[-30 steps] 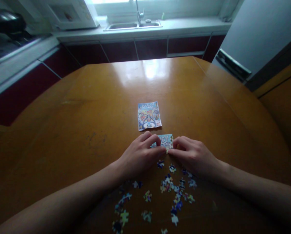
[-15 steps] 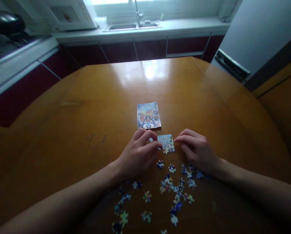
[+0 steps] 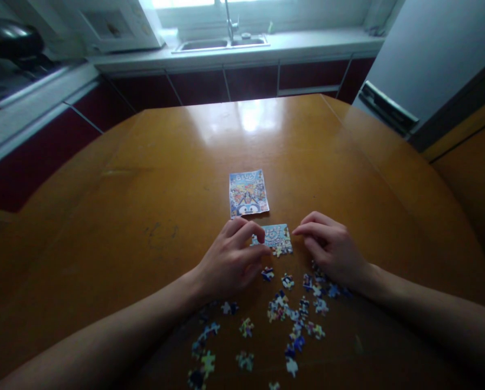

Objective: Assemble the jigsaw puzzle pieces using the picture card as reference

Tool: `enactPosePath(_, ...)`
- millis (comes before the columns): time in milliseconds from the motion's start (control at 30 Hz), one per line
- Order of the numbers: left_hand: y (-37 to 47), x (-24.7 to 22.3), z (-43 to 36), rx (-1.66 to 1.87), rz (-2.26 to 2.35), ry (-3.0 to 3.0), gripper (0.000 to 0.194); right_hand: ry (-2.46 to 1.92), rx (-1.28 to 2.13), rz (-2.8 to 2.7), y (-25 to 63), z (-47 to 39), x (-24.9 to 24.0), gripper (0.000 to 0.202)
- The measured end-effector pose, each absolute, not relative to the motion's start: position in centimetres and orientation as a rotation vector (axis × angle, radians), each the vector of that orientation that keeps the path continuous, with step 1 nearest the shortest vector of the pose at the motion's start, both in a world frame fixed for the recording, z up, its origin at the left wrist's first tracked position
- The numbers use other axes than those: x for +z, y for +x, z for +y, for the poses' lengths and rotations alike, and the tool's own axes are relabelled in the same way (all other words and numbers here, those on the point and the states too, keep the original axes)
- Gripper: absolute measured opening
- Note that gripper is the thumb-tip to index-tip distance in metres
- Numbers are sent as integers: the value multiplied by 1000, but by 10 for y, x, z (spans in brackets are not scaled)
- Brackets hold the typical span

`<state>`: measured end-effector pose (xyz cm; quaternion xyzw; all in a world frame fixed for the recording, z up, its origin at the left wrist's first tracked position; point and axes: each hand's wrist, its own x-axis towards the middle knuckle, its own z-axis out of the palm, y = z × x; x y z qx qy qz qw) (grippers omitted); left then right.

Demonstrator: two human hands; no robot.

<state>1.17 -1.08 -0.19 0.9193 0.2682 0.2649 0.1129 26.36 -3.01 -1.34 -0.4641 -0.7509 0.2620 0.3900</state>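
Note:
A partly joined jigsaw puzzle, pale blue with white lettering, lies flat between my hands. At its left side is my left hand, its thumb and index finger parted over the edge and covering part of that side. My right hand rests just off the right edge, index finger stretched towards the puzzle and thumb lower down. Neither hand shows a piece in its fingers. Loose puzzle pieces lie scattered nearer to me, a few partly under my right hand. Beyond the puzzle lies a printed picture sheet of a crowded cartoon scene.
The wooden table stretches away towards a counter with a sink. A grey refrigerator stands at the right. On the left are a stove with a dark pan and a white microwave.
My left thumb and index finger have spread apart, and a section at the puzzle's left, partly hidden before, now shows against the rest. My right fingertips have drawn slightly off the right edge.

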Motion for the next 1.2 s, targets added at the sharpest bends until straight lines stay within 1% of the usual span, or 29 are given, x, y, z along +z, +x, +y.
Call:
enactPosePath(100, 12, -3, -10, 785, 771, 2707, 14, -1176, 662, -1923, 264, -30, -14, 19)
enactPosePath(300, 11, -5, -11, 734, 752, 2737, 22, -1122, 707, -2030, 266, -32, -18, 21)
enactPosePath(700, 13, -7, -8, 619, 736, 2743, 19, -1108, 707, -2142, 264, -34, -17, 21)
enactPosePath(933, 12, -3, -6, 684, 757, 2681, 28, -1092, 806, -2018, 264, -31, -14, 21)
enactPosePath(1200, 8, -2, -6, 764, 814, 2741, 20, -1141, 808, -1910, 266, -27, -11, 21)
